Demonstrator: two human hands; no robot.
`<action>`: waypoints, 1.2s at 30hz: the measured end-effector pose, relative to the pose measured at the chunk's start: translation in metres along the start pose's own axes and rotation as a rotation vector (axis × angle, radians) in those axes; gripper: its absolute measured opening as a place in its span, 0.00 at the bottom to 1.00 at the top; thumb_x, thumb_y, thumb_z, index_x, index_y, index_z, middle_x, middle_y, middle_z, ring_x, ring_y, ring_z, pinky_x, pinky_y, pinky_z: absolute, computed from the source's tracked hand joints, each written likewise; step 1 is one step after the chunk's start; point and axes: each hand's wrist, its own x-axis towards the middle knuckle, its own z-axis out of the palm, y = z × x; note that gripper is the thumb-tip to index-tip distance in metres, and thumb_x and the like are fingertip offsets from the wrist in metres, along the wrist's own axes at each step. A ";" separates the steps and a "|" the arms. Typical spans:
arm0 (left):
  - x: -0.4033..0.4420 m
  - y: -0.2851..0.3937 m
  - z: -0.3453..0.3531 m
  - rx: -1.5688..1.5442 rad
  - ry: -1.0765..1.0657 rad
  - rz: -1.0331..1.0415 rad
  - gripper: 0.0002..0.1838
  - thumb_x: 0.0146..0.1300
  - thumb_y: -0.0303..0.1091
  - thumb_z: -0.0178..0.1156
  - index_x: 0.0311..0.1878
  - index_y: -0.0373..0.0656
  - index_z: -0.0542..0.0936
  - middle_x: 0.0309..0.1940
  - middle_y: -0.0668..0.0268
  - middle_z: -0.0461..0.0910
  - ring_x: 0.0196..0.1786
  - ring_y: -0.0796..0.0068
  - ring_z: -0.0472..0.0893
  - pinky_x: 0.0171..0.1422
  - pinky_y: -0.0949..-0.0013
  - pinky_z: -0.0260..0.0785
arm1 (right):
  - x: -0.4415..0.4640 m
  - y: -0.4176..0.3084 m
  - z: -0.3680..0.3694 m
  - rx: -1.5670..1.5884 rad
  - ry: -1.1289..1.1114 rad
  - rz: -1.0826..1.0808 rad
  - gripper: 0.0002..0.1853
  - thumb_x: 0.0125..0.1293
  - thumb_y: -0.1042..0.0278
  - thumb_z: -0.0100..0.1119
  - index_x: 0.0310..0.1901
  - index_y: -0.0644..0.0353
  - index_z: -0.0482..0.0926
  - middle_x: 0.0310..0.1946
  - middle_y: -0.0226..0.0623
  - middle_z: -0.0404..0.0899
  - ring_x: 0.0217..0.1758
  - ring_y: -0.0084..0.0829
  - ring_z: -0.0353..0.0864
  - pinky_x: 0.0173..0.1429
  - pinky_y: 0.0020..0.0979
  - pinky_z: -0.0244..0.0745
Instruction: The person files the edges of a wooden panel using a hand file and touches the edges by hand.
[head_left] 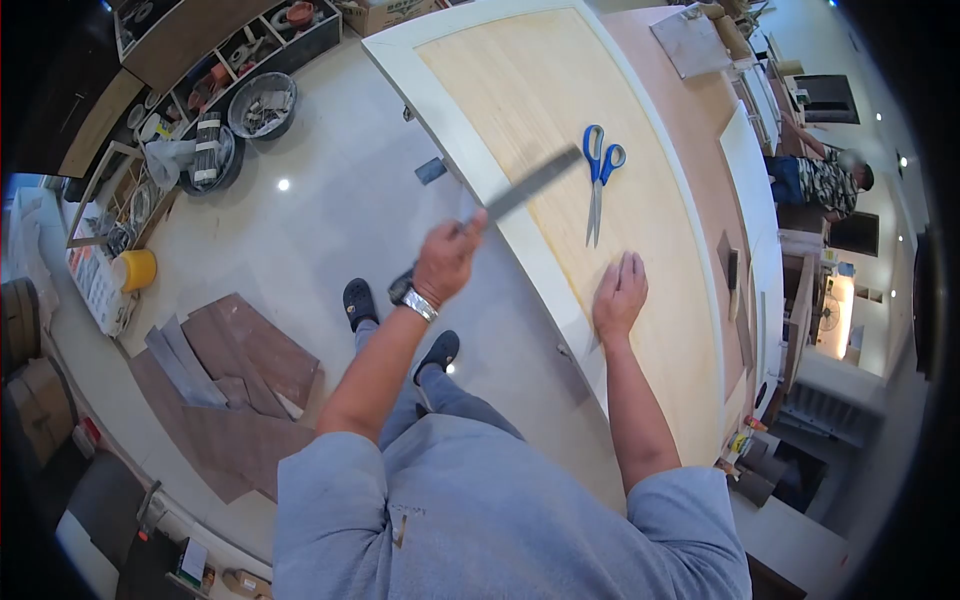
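Note:
My left hand (447,262), with a watch on its wrist, is closed around the handle of a long flat grey metal tool (535,186) that looks like a file. Its slightly blurred blade reaches over the white edge of a pale wooden panel (500,70). On the panel rests my right hand (620,298), palm down with its fingers extended, holding nothing. Blue-handled scissors (597,180) lie just beyond that hand, slightly open, beside the tool's tip.
Dark crocs stand on the floor beside the panel. Brown sheet offcuts (240,350) lie at the left, and basins of tools (263,105) sit at the upper left near a yellow container (135,270). Another person (820,183) is at the far right.

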 end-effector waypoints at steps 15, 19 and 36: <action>-0.037 0.053 0.003 0.196 -0.273 0.066 0.32 0.65 0.29 0.64 0.72 0.66 0.75 0.31 0.63 0.76 0.35 0.59 0.76 0.38 0.56 0.70 | 0.000 0.010 0.004 0.017 -0.003 -0.022 0.26 0.76 0.56 0.49 0.68 0.64 0.73 0.72 0.51 0.68 0.75 0.50 0.63 0.79 0.48 0.53; -0.055 0.023 -0.018 0.211 -0.129 -0.003 0.31 0.64 0.29 0.63 0.70 0.71 0.77 0.27 0.65 0.71 0.29 0.62 0.74 0.33 0.59 0.65 | 0.000 0.011 0.004 0.008 0.005 -0.028 0.26 0.76 0.56 0.49 0.68 0.63 0.73 0.71 0.50 0.68 0.75 0.50 0.64 0.78 0.49 0.53; -0.035 0.031 0.005 0.032 0.033 -0.039 0.32 0.64 0.28 0.65 0.70 0.68 0.76 0.25 0.64 0.72 0.28 0.60 0.74 0.31 0.56 0.66 | -0.001 0.011 0.008 0.004 0.007 -0.024 0.27 0.76 0.54 0.50 0.69 0.63 0.72 0.72 0.52 0.67 0.76 0.50 0.63 0.78 0.52 0.53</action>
